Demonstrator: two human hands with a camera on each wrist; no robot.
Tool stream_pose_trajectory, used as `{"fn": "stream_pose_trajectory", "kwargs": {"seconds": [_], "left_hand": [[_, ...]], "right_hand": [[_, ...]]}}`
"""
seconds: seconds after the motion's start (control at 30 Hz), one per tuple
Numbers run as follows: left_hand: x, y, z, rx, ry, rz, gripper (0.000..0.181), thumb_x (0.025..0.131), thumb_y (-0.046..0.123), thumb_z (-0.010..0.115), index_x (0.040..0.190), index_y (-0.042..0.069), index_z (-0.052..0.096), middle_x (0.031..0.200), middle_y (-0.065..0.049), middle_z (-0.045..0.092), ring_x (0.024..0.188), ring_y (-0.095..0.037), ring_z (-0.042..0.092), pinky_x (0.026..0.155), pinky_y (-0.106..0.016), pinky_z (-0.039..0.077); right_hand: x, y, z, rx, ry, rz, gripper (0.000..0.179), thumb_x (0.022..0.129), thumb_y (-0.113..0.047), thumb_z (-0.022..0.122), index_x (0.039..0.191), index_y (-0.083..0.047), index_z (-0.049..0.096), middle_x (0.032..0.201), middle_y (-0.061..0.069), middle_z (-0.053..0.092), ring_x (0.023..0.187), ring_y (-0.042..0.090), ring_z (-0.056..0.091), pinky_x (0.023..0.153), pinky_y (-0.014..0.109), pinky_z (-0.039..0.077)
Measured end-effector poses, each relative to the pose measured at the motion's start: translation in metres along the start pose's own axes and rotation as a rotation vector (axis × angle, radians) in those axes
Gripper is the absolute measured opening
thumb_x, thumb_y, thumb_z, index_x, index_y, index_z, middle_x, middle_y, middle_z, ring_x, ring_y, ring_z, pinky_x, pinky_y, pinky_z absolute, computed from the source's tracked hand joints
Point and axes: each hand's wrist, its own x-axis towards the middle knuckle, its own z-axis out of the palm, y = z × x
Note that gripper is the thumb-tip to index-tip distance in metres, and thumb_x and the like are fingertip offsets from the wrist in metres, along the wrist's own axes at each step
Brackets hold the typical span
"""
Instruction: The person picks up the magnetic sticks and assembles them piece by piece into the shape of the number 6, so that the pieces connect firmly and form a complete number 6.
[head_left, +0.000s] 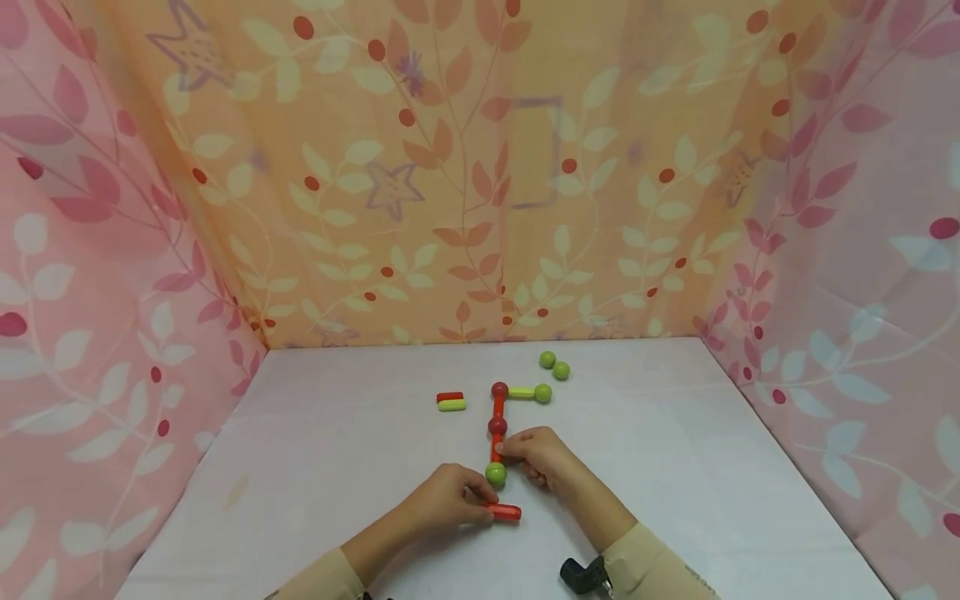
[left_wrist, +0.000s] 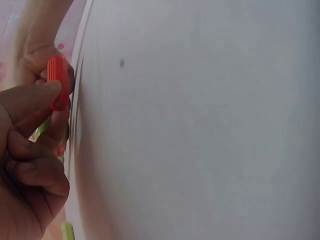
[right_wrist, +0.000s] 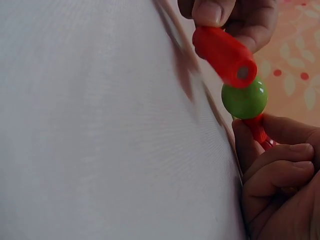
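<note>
On the white table lies a joined chain of sticks and balls: two red balls [head_left: 497, 426], red sticks, a light green stick [head_left: 522, 392] and a green ball at each end. My right hand [head_left: 546, 457] pinches the red stick [head_left: 496, 448] just above the near green ball [head_left: 496, 474]. Between thumb and fingers my left hand [head_left: 452, 500] holds a loose red stick [head_left: 506, 512], which points rightward just below that ball. The right wrist view shows a grey round spot on the end of this loose stick [right_wrist: 222, 55], which overlaps the green ball [right_wrist: 245, 100] there.
A red stick [head_left: 450, 397] and a light green stick [head_left: 452, 406] lie side by side left of the chain. Two loose green balls [head_left: 554, 365] sit toward the back. Patterned curtains [head_left: 480, 250] close off the table's back and sides. A black device [head_left: 585, 575] is at the right wrist.
</note>
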Motion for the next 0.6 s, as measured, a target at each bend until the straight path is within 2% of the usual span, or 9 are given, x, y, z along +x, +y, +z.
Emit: {"fn": "stream_pose_trajectory", "kwargs": {"seconds": [0.17, 0.47, 0.6], "left_hand": [[0.002, 0.005, 0.007, -0.008, 0.023, -0.012, 0.015, 0.07, 0.024, 0.079, 0.082, 0.027, 0.07, 0.075, 0.013, 0.064, 0.063, -0.007, 0.058, 0.057, -0.025, 0.046], [0.003, 0.01, 0.012, 0.059, 0.059, -0.018, 0.015, 0.069, 0.027, 0.079, 0.081, 0.027, 0.07, 0.075, 0.017, 0.062, 0.067, -0.003, 0.056, 0.06, -0.023, 0.045], [0.003, 0.011, 0.012, 0.033, 0.069, -0.033, 0.015, 0.069, 0.027, 0.079, 0.082, 0.026, 0.071, 0.075, 0.017, 0.062, 0.067, -0.005, 0.057, 0.06, -0.024, 0.046]], "right_hand": [[0.0, 0.0, 0.001, 0.018, 0.0, 0.002, 0.028, 0.073, -0.033, 0.075, 0.089, -0.01, 0.072, 0.077, 0.004, 0.065, 0.037, 0.01, 0.031, 0.035, 0.022, 0.023], [0.003, 0.002, 0.001, 0.011, 0.006, 0.008, 0.03, 0.073, -0.034, 0.075, 0.091, -0.01, 0.071, 0.079, 0.004, 0.066, 0.038, 0.009, 0.032, 0.035, 0.022, 0.024], [0.004, 0.003, 0.001, 0.018, 0.002, 0.008, 0.031, 0.073, -0.034, 0.075, 0.091, -0.01, 0.071, 0.08, 0.004, 0.066, 0.038, 0.009, 0.032, 0.035, 0.022, 0.024]]}}
